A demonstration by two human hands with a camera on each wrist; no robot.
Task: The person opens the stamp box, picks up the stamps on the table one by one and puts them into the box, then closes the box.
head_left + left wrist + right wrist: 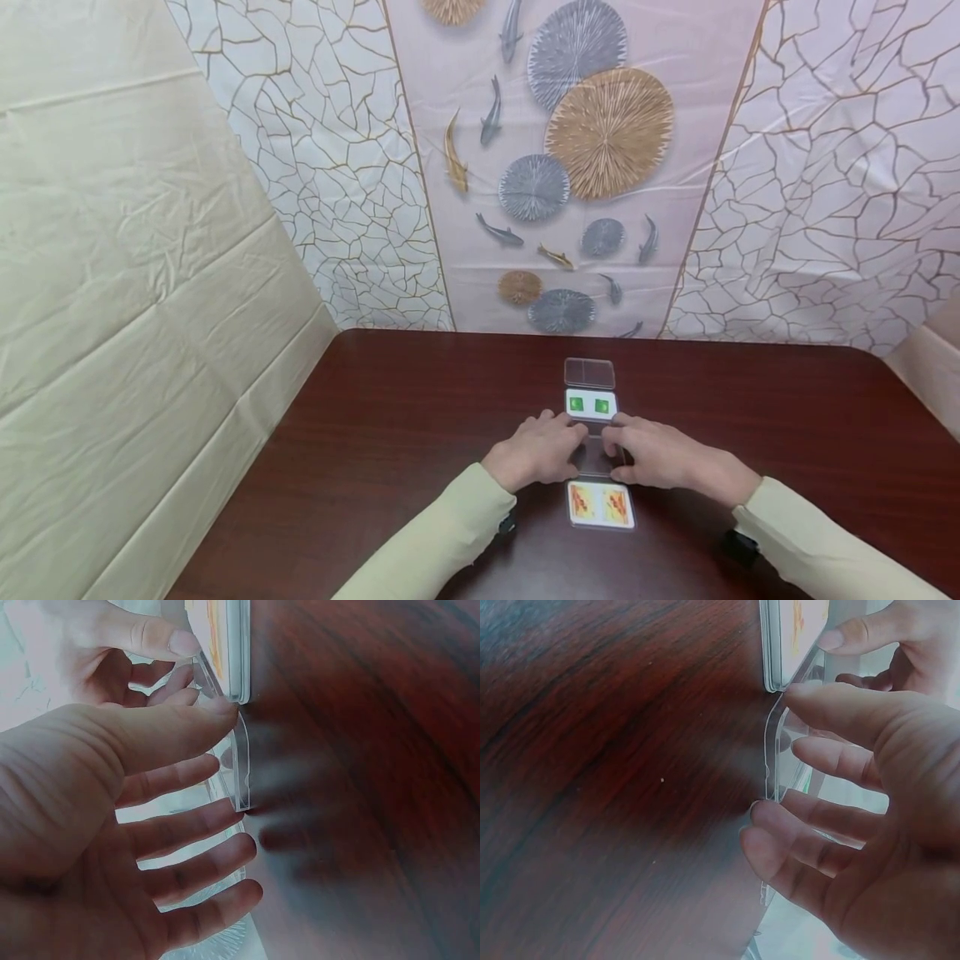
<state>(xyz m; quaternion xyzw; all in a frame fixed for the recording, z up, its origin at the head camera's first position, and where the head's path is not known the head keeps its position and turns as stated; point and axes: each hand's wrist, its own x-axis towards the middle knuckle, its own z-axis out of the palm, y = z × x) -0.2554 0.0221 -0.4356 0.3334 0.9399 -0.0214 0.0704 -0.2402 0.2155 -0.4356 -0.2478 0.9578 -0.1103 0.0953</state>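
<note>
My left hand point(536, 450) and right hand point(663, 454) face each other over the table, with a clear plastic lid point(594, 460) between them. In the left wrist view, the thumb is at the near corner of the lid point(241, 769) and fingertips are at its far end. The right wrist view shows my right hand gripping the opposite side of the lid point(771, 761) likewise. Just nearer to me lies a clear case with a white card showing two orange pictures point(600, 505). Beyond the hands lies a white card with two green pictures point(591, 405) in another clear case.
Another clear lid point(589, 372) lies flat past the green-picture card. All sit in one column on the dark reddish-brown table point(420, 400). Patterned cloth point(360, 167) hangs behind the table's far edge, and cream cloth point(150, 292) along the left.
</note>
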